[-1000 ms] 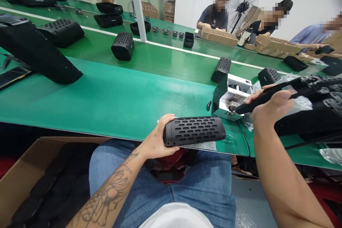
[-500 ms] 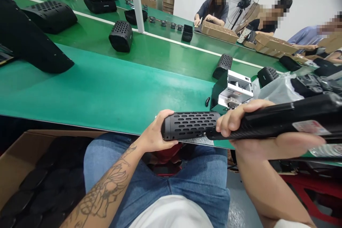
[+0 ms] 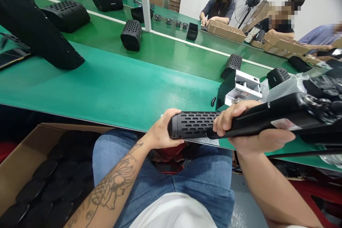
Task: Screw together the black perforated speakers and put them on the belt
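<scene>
My left hand [image 3: 162, 130] grips a black cylindrical speaker body [image 3: 192, 125] with rows of oblong holes, holding it just above the near edge of the green belt. My right hand [image 3: 240, 124] is wrapped around a black electric screwdriver [image 3: 267, 117] with a white label. Its front end lies against the right end of the speaker, and my fingers hide the tip. Beyond my right hand stands a white-and-black screw feeder [image 3: 238, 90].
A green workbench belt [image 3: 107, 89] runs across the view, carrying several black speakers. At lower left, a cardboard box [image 3: 26, 156] holds black parts. A plastic bag and black items lie at right. Co-workers sit beyond the belt with cardboard boxes [image 3: 226, 31] and a standing fan [image 3: 252, 0].
Over the past second, my right hand has moved left from the screw feeder, bringing the screwdriver to the speaker's right end. The left hand still holds the speaker, and the view has shifted slightly.
</scene>
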Available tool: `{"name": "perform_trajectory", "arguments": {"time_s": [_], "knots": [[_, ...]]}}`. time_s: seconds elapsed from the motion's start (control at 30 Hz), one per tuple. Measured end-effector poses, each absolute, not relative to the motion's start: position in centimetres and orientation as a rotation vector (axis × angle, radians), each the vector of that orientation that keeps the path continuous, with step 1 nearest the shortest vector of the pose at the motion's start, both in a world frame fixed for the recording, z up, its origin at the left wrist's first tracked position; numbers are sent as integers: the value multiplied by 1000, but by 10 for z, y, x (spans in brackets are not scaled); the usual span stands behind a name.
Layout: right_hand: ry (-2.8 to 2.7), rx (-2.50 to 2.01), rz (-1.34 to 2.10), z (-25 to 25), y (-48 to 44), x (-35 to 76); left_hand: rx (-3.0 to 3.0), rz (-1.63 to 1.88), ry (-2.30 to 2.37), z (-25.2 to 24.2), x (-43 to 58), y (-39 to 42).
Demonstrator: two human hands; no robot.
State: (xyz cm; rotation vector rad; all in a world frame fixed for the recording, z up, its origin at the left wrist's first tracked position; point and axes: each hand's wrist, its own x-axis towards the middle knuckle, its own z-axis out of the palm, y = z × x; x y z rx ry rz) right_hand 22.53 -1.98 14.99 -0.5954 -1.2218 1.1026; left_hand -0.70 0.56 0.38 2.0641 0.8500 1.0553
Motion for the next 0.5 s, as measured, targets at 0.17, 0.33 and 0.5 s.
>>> {"name": "perform_trajectory", "arguments": {"time_s": [0.17, 0.33, 0.5], "knots": [[-1234, -578, 1161, 147, -19, 226, 2060, 1039, 862, 4, -7, 5], [-1312, -533, 1170, 147, -15, 228, 2039, 1009, 889, 5, -7, 4], [-1337, -547, 1137, 146, -16, 226, 2062, 1019, 887, 6, -7, 4]]}}
